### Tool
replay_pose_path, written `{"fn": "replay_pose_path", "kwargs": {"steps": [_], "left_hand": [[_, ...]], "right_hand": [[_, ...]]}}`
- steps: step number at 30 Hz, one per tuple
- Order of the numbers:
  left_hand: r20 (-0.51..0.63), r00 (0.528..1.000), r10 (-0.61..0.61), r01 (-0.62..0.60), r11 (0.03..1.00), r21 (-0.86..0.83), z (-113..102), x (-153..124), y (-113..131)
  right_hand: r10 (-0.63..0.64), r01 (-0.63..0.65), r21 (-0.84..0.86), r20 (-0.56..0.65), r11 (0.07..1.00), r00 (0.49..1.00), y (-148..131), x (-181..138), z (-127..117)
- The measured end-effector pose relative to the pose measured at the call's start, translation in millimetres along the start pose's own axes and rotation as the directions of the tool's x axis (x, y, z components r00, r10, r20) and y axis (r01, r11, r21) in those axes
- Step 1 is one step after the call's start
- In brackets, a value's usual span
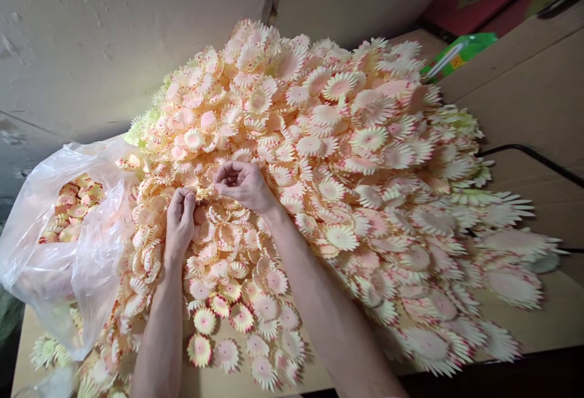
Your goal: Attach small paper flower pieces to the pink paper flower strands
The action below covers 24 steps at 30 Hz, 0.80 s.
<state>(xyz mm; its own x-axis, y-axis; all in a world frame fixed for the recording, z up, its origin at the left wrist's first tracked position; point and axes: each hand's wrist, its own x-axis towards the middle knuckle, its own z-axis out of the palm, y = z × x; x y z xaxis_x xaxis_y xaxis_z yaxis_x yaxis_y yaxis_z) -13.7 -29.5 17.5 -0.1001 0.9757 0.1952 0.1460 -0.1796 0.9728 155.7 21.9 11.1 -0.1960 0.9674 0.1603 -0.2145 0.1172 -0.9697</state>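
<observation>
A large heap of pale pink and cream artificial flower petal discs (340,238) with fringed, red-tipped edges spreads around both hands. My left hand (180,218) is over the left middle of the heap, thumb and fingers pressed together. Whatever sits in that pinch is too small to make out. Just to its right, my right hand (244,185) has its fingers curled in and the thumb meeting them. Its fingertips point toward the left hand, with a small gap between the two. I cannot tell what, if anything, they hold among the similar discs behind.
At the left, a clear plastic bag (98,258) holds smaller, redder flower pieces (77,206). Cardboard (515,94) stands at the right, with a green packet (463,54) beside it and a black cord (538,157) in front. A wall (128,39) rises behind the table (547,319).
</observation>
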Motion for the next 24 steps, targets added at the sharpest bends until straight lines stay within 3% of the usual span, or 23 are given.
{"fn": "replay_pose_path", "kwargs": {"steps": [7, 15, 20, 24], "left_hand": [[0.08, 0.995, -0.066, 0.08, 0.978, -0.194, 1, -2, -3], [0.089, 0.989, -0.117, 0.126, 0.987, -0.104, 5, -2, -1], [0.074, 0.991, -0.114, 0.122, 0.986, -0.115, 6, -1, 0], [0.075, 0.991, -0.114, 0.122, 0.985, -0.118, 5, 0, 0]], "right_hand": [[-0.038, 0.035, 0.045, 0.048, 0.998, 0.998, -5, -1, -2], [0.008, -0.025, 0.12, 0.14, 0.992, 0.99, -10, -2, -2], [-0.04, 0.014, 0.144, 0.181, 0.989, 0.983, -11, -3, -1], [0.027, -0.065, 0.147, 0.25, 0.987, 0.968, -12, -5, 0]]}}
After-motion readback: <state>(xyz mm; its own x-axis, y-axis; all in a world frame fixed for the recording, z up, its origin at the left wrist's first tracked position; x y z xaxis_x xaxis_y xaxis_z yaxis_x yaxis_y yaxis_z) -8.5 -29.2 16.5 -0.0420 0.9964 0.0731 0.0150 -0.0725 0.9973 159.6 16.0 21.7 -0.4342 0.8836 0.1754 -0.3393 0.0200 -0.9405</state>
